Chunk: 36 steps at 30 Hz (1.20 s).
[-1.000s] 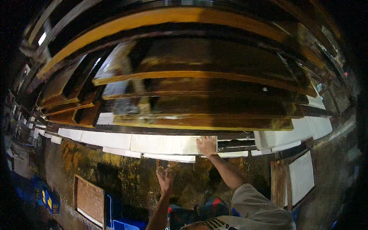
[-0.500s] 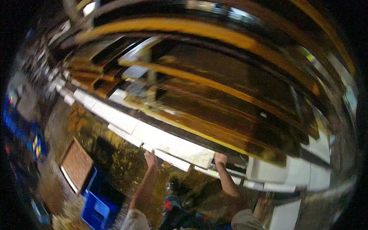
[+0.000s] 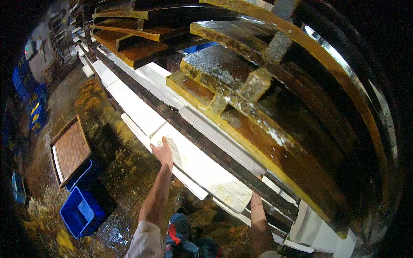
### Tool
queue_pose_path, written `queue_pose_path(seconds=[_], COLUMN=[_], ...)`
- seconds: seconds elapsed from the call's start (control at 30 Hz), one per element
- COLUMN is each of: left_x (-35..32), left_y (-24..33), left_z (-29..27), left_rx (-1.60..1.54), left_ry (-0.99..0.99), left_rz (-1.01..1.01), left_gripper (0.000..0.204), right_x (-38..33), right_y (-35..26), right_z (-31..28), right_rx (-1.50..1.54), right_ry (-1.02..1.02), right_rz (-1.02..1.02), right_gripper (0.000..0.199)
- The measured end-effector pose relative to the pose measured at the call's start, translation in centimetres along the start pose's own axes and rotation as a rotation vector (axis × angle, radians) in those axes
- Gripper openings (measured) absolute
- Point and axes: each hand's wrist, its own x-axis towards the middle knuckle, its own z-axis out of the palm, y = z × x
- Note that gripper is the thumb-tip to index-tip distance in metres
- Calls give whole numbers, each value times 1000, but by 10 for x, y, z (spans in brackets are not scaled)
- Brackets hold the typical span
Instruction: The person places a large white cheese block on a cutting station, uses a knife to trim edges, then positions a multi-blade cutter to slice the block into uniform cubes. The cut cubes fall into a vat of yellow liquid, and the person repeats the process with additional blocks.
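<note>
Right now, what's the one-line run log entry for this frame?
left hand: flat on white slab | right hand: under slab's edge, grip hidden | wooden rack boards above | blue crate on wet floor

The right hand (image 3: 255, 198) goes under the white slab (image 3: 202, 165) on the rack, fingers out of sight, so its grip can't be read. The left hand (image 3: 163, 151) lies against the slab's near edge, fingertips lost in the white glare. The wooden trays (image 3: 241, 103) above run off the upper edge. The blue crates (image 3: 36, 116) by the far left edge are too small and dim to make out.
</note>
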Motion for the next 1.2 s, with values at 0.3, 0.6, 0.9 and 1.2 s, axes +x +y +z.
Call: queue_pose_path(seconds=[0.3, 0.6, 0.9, 1.2], left_x=[-50, 84, 140, 111], left_y=[35, 36, -7, 5], left_z=[-35, 95, 196, 120], left_rx=[608, 463, 973, 713], left_ry=[3, -879, -1111, -1115], left_rz=[143, 665, 699, 392], left_gripper=[80, 34, 49, 52], right_x=[4, 45, 46, 21], right_y=[42, 52, 45, 63], right_z=[-31, -38, -38, -45], right_rx=[190, 473, 711, 958], right_ry=[-28, -64, -80, -22], right_rz=[247, 365, 484, 551], right_gripper=[59, 57, 56, 55])
